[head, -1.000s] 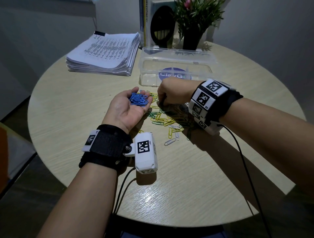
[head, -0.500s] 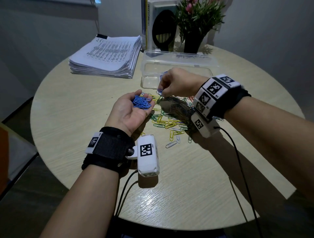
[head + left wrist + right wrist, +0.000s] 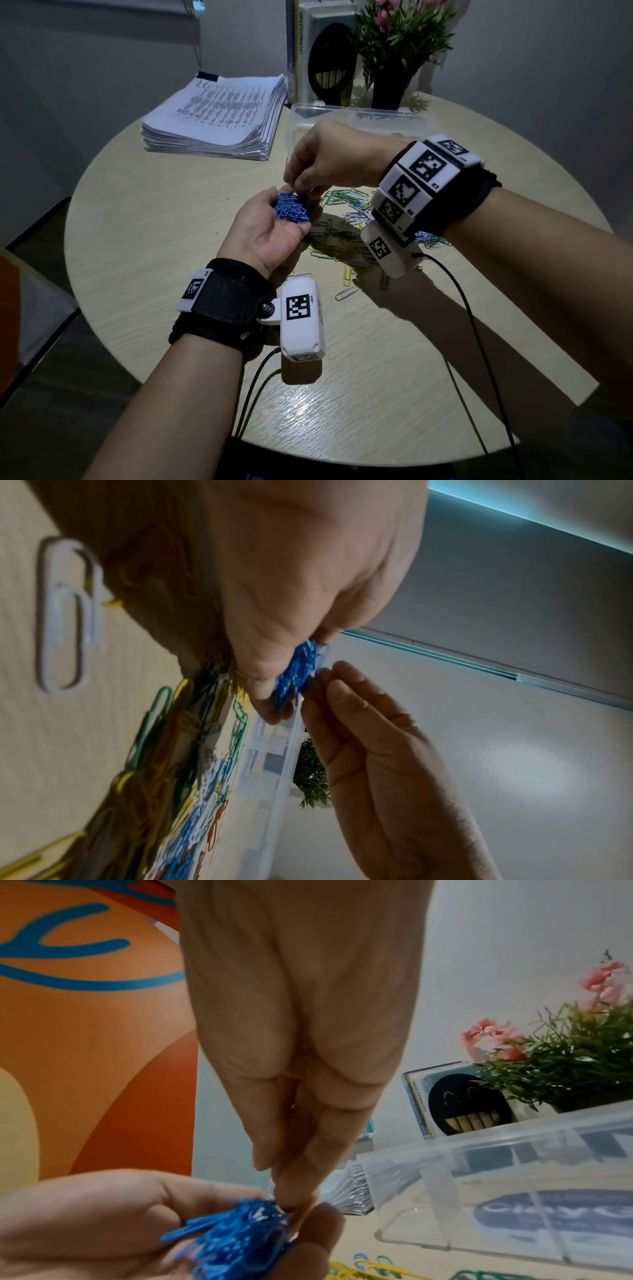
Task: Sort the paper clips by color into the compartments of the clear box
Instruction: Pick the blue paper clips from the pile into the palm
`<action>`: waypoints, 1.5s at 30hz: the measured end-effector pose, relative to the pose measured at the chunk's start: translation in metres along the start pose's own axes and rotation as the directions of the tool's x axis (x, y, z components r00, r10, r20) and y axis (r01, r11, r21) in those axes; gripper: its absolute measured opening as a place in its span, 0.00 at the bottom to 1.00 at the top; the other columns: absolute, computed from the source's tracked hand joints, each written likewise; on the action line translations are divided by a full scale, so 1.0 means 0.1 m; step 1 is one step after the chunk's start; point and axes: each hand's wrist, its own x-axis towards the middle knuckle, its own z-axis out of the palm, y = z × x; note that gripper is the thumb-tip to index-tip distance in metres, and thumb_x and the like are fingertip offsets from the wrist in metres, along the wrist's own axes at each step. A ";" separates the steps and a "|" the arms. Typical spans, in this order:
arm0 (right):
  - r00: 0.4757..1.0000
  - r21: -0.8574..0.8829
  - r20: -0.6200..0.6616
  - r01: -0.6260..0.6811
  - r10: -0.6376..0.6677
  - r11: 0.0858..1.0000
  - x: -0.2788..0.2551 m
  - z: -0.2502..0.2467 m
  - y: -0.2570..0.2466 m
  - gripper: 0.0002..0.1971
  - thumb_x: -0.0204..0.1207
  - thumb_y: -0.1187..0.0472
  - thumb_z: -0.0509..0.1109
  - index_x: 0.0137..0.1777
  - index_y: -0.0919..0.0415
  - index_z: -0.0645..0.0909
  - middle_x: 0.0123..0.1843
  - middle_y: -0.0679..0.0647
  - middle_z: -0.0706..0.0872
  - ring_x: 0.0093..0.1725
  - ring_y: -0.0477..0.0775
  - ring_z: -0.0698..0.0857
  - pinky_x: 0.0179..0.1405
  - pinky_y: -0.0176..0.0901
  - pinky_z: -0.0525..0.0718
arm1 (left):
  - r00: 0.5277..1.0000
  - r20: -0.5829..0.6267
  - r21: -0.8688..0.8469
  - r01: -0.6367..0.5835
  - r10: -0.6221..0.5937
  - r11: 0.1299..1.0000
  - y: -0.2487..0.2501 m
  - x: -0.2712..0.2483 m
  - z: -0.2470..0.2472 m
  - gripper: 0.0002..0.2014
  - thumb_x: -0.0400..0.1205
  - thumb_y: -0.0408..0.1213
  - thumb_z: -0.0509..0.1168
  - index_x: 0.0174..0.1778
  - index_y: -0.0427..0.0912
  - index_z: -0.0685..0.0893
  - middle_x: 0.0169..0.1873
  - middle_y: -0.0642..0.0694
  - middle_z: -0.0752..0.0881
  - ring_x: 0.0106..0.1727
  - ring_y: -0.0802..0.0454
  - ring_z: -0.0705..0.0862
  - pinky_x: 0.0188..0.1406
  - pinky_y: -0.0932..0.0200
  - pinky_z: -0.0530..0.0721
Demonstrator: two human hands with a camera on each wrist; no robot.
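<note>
My left hand (image 3: 263,224) is palm up above the table, its fingers cupped round a bunch of blue paper clips (image 3: 291,212). Just above it, my right hand (image 3: 329,161) points down with pinched fingertips touching the top of that bunch, seemingly on one blue clip. From the right wrist, those fingertips (image 3: 291,1202) meet the blue clips (image 3: 240,1237). Mixed loose clips (image 3: 346,202) in yellow, green, white and blue lie on the table under and right of both hands. The clear box (image 3: 356,116) stands open behind the hands, partly hidden by my right hand.
A thick stack of printed paper (image 3: 219,116) lies at the back left. A potted plant (image 3: 394,51) and a book with a grinning black face (image 3: 329,61) stand behind the box. Wrist-camera cables (image 3: 472,325) trail over the round table's near edge.
My right hand lifted from the loose pile with a blue clip and came down over my left palm. The left hand rose slightly and stayed cupped.
</note>
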 end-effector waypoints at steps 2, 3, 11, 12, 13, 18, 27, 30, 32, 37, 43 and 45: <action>0.999 0.013 -0.029 -0.030 0.030 0.999 -0.02 -0.06 0.04 0.09 0.75 0.74 0.71 0.54 0.71 0.86 0.38 0.59 0.88 0.30 0.44 0.88 0.38 0.37 0.90 | 1.000 -0.004 -0.017 -0.008 0.008 1.000 0.00 -0.01 0.01 0.18 0.89 0.37 0.46 0.45 0.33 0.78 0.45 0.33 0.81 0.46 0.41 0.81 0.64 0.43 0.76; 0.998 -0.002 -0.048 -0.050 0.050 0.999 -0.03 -0.10 0.07 0.09 0.75 0.74 0.71 0.54 0.71 0.86 0.36 0.58 0.87 0.27 0.42 0.87 0.35 0.35 0.90 | 1.000 -0.006 -0.012 -0.010 0.010 1.000 -0.01 -0.01 0.01 0.18 0.89 0.38 0.46 0.46 0.33 0.78 0.44 0.34 0.80 0.46 0.41 0.80 0.59 0.44 0.78; 0.954 -0.460 -0.134 -0.300 0.268 0.836 -0.17 -0.22 0.43 0.09 0.73 0.73 0.70 0.52 0.70 0.88 0.48 0.65 0.91 0.36 0.56 0.86 0.45 0.51 0.88 | 1.000 -0.008 -0.013 0.001 -0.001 1.000 -0.02 0.01 0.00 0.14 0.88 0.34 0.50 0.44 0.34 0.77 0.43 0.35 0.78 0.44 0.45 0.80 0.41 0.51 0.81; 0.954 -0.498 -0.135 -0.299 0.268 0.814 -0.17 -0.20 0.47 0.10 0.73 0.72 0.71 0.53 0.71 0.88 0.51 0.67 0.90 0.40 0.58 0.88 0.50 0.54 0.88 | 1.000 -0.006 -0.021 0.001 -0.002 1.000 -0.02 0.01 0.00 0.13 0.88 0.34 0.51 0.44 0.34 0.77 0.43 0.35 0.78 0.44 0.45 0.80 0.41 0.51 0.82; 0.955 -0.533 -0.134 -0.294 0.265 0.793 -0.16 -0.18 0.50 0.11 0.73 0.69 0.72 0.54 0.72 0.87 0.53 0.67 0.89 0.46 0.61 0.88 0.53 0.54 0.87 | 1.000 -0.008 -0.025 -0.001 0.001 1.000 -0.03 0.02 -0.01 0.13 0.88 0.34 0.51 0.44 0.34 0.77 0.43 0.35 0.78 0.44 0.45 0.80 0.40 0.52 0.82; 0.947 -0.595 -0.129 -0.311 0.294 0.741 -0.12 -0.10 0.57 0.16 0.71 0.59 0.76 0.53 0.72 0.86 0.45 0.63 0.87 0.44 0.60 0.83 0.33 0.43 0.79 | 1.000 -0.008 -0.032 -0.004 0.004 0.999 -0.04 0.03 -0.01 0.12 0.88 0.34 0.51 0.44 0.35 0.77 0.42 0.36 0.79 0.42 0.46 0.81 0.35 0.54 0.88; 0.937 -0.435 -0.142 -0.349 0.319 0.830 -0.17 -0.19 0.65 0.12 0.73 0.66 0.70 0.52 0.73 0.85 0.42 0.66 0.84 0.37 0.54 0.78 0.28 0.41 0.74 | 1.000 -0.009 -0.064 0.015 -0.015 0.998 -0.11 0.00 0.06 0.14 0.89 0.34 0.50 0.45 0.33 0.77 0.43 0.34 0.78 0.42 0.46 0.80 0.39 0.50 0.85; 0.940 -0.441 -0.128 -0.339 0.316 0.831 -0.21 -0.23 0.68 0.08 0.73 0.65 0.72 0.50 0.68 0.87 0.41 0.58 0.86 0.36 0.52 0.79 0.29 0.39 0.75 | 1.000 -0.007 -0.045 0.012 -0.012 0.999 -0.14 -0.02 0.12 0.12 0.88 0.33 0.51 0.44 0.33 0.77 0.43 0.34 0.78 0.42 0.46 0.80 0.42 0.50 0.82; 0.950 -0.458 -0.112 -0.311 0.293 0.833 -0.22 -0.22 0.68 0.07 0.73 0.67 0.73 0.50 0.65 0.89 0.45 0.58 0.88 0.40 0.51 0.80 0.28 0.36 0.74 | 1.000 0.002 -0.041 0.006 -0.006 0.999 -0.15 -0.04 0.19 0.12 0.87 0.32 0.51 0.43 0.32 0.76 0.42 0.34 0.77 0.42 0.46 0.80 0.45 0.49 0.82; 0.967 -0.476 -0.121 -0.255 0.224 0.842 -0.21 -0.14 0.71 0.09 0.72 0.63 0.75 0.52 0.62 0.89 0.47 0.56 0.90 0.43 0.49 0.83 0.33 0.35 0.79 | 1.000 -0.011 -0.026 -0.014 0.014 1.000 -0.16 0.02 0.31 0.12 0.88 0.31 0.51 0.42 0.32 0.76 0.41 0.33 0.79 0.41 0.44 0.81 0.43 0.48 0.83; 0.968 -0.506 -0.128 -0.251 0.216 0.825 -0.18 -0.12 0.75 0.10 0.74 0.64 0.69 0.52 0.64 0.87 0.50 0.58 0.89 0.44 0.53 0.82 0.41 0.41 0.79 | 1.000 -0.028 -0.051 -0.006 0.005 0.999 -0.21 0.07 0.35 0.13 0.88 0.31 0.51 0.42 0.32 0.76 0.39 0.34 0.78 0.41 0.45 0.80 0.51 0.50 0.81; 0.968 -0.513 -0.122 -0.249 0.218 0.821 -0.18 -0.13 0.76 0.10 0.74 0.63 0.68 0.52 0.65 0.87 0.50 0.60 0.89 0.44 0.54 0.82 0.41 0.41 0.78 | 1.000 -0.023 -0.065 -0.002 0.001 0.998 -0.20 0.08 0.37 0.13 0.88 0.32 0.50 0.42 0.32 0.76 0.40 0.34 0.77 0.41 0.45 0.80 0.54 0.50 0.80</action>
